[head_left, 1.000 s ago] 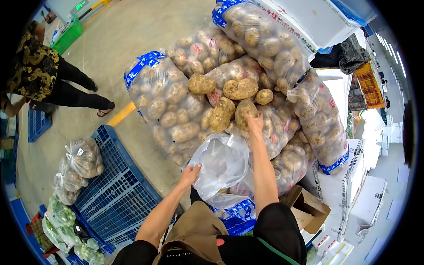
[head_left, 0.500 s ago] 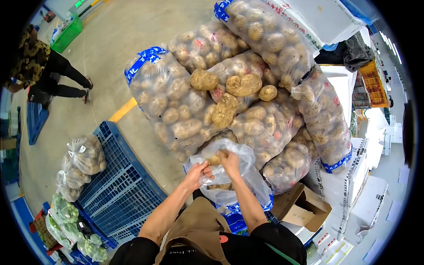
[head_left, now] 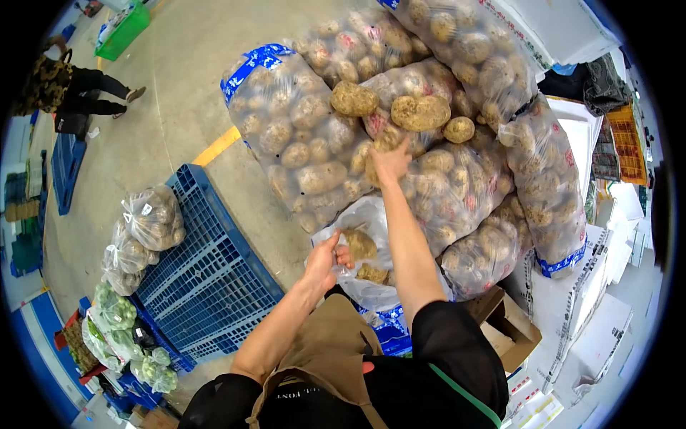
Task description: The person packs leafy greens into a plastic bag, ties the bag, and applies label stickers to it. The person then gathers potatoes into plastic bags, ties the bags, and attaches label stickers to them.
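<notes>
My left fingers [head_left: 339, 248] pinch the plastic bag [head_left: 369, 214], closed; potatoes [head_left: 361, 244] lie beside them inside. My right fingers [head_left: 389, 149], partly spread, touch a loose potato [head_left: 371, 170].

Bright, even indoor light, mostly sharp

Strong fisheye bending toward black, rounded edges; pale glare on clear plastic; soft, faint shadows; far margins smeared and less distinct.

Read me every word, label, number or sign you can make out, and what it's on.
"FONT", on the wearer's black clothing; letters before it unclear.
White boxes: printing too small to read.
Potato sacks: red print too blurred.
White tag on a tied bag: too small.
</notes>
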A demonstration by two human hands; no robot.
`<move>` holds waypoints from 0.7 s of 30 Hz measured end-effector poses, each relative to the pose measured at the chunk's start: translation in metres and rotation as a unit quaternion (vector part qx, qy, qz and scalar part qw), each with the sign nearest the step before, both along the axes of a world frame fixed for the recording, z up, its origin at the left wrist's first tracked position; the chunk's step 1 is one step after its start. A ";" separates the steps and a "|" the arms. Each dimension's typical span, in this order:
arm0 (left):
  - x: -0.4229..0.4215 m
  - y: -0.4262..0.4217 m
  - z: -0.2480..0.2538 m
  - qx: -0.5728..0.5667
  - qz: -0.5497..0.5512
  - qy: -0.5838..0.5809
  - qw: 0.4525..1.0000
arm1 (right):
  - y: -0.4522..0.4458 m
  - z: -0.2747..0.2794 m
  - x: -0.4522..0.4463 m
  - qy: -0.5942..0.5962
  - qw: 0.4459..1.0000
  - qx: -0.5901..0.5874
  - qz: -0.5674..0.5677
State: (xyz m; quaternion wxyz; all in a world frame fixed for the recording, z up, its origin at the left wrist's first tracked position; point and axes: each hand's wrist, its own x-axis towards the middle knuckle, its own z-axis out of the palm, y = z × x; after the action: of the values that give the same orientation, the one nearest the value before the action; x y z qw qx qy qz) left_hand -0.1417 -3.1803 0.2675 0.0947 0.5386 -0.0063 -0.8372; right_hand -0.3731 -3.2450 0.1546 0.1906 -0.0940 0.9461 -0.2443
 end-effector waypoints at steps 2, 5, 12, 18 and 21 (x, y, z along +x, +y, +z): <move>-0.001 0.002 0.000 -0.015 -0.012 0.000 1.000 | 0.035 -0.013 0.008 -0.047 0.942 -0.334 0.000; 0.000 0.006 -0.008 0.005 0.012 0.038 0.999 | 0.106 0.008 0.047 -0.377 0.782 -0.492 -0.064; -0.005 0.008 0.005 0.005 -0.022 0.077 0.997 | 0.188 0.028 0.142 -0.544 0.781 -0.306 -0.024; 0.025 0.015 -0.011 -0.051 -0.093 -0.003 0.994 | 0.079 0.006 0.004 0.196 0.913 -0.143 0.328; 0.065 -0.009 -0.005 -0.025 0.032 0.066 0.997 | -0.004 0.008 -0.095 0.379 0.829 0.129 0.390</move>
State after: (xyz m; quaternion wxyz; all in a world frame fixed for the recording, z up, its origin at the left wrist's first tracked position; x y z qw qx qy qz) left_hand -0.0765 -3.1890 0.2630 0.1353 0.4793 -0.0038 -0.8672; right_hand -0.4680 -3.2492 0.1626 -0.0930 -0.5147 0.8518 0.0295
